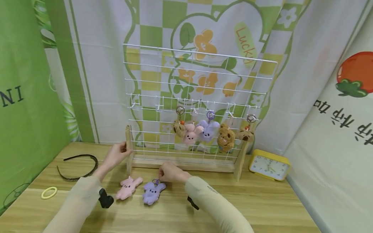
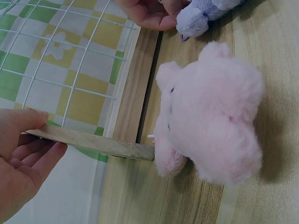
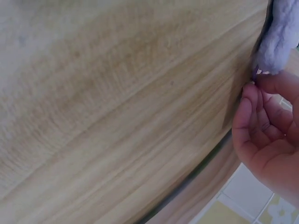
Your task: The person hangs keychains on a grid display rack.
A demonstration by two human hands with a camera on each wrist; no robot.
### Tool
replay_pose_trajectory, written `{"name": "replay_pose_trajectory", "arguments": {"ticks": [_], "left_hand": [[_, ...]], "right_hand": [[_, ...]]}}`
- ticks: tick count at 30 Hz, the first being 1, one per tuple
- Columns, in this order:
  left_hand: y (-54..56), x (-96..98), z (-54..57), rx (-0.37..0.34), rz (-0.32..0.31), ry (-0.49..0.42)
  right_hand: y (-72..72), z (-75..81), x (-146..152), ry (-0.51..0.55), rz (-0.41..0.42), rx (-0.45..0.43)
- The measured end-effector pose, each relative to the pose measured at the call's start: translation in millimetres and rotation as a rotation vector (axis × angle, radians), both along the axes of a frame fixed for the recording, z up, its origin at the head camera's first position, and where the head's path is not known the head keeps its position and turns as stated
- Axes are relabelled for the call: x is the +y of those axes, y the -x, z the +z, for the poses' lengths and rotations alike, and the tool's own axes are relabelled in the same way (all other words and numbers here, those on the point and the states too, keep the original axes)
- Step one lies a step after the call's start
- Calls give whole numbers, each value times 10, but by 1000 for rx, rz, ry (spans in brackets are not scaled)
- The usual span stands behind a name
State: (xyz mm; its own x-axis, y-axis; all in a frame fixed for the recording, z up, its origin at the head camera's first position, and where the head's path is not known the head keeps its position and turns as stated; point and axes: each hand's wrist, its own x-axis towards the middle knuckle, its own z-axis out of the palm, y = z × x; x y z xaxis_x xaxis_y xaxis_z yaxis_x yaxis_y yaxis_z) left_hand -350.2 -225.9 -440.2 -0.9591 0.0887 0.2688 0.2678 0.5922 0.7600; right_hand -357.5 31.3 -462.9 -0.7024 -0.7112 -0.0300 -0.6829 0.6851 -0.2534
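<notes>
My left hand (image 1: 115,156) grips the left wooden post (image 2: 103,143) of a white wire grid rack (image 1: 190,156), thumb on one side and fingers on the other. With its fingertips my right hand (image 1: 172,173) pinches the purple ring of a purple plush bunny keychain (image 1: 151,194), which lies on the table. In the right wrist view only part of that purple plush (image 3: 278,42) shows beside the fingers. Between the hands, close to the post's foot, lies a pink plush bunny keychain (image 1: 128,188), seen large in the left wrist view.
Several plush keychains, among them a brown bear (image 1: 226,139) and a purple bunny (image 1: 207,131), hang from the rack's hooks. A yellow clock (image 1: 269,165) stands right of it. A black headband (image 1: 77,178) and a yellow ring (image 1: 49,193) lie on the table's left.
</notes>
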Motion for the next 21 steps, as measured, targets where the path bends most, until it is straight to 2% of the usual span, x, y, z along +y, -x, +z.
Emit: {"name": "replay_pose_trajectory", "arguments": {"ticks": [5, 13, 14, 20, 21], "left_hand": [[3, 2, 3, 4, -2, -6], [-6, -8, 9, -5, -12, -17], [-6, -5, 10, -8, -13, -21], [-6, 0, 18, -17, -20, -31], [-8, -1, 20, -15, -19, -31]], "right_hand": [[-16, 43, -3, 16, 3, -39], [3, 60, -69, 38, 73, -60], [62, -11, -73, 41, 89, -43], [63, -26, -127, -24, 40, -75], [1, 44, -140, -41, 17, -93]]}}
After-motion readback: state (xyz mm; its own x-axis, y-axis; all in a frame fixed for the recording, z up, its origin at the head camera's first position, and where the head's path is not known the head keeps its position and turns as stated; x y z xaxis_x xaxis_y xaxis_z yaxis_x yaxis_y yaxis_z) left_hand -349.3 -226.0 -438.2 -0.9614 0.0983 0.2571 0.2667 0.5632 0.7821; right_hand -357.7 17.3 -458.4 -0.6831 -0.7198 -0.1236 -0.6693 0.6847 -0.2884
